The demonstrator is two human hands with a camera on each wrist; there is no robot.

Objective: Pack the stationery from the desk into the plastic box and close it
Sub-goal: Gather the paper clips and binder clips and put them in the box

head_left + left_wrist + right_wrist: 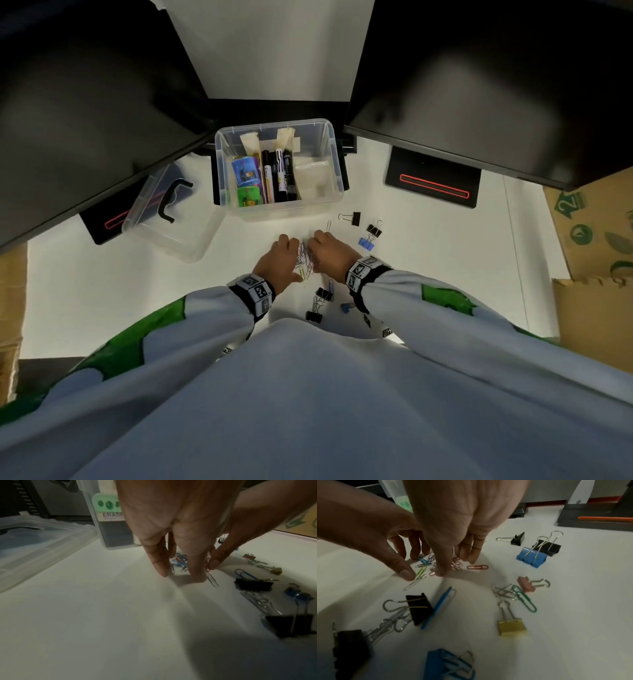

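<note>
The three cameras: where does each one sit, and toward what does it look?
Head: above, looking down at the plastic box, both sleeves, left hand and right hand.
Left wrist: low over the desk, along the left hand toward the paper clips; right thumb shows.
Right wrist: along the right hand toward the same paper clips; left hand shows.
Shared: both wrist views show the black binder clip.

One plastic box (337,164) stood open on the counter (428,246), and one lid (164,219) lay beside it. Eight binder clips showed around the two hands: four black (552,547), three blue (531,558) and one gold (511,628). One pink clip (525,584) lay nearby too. The coloured paper clips (426,566) sat in a tangled heap, too overlapped to count.
</note>
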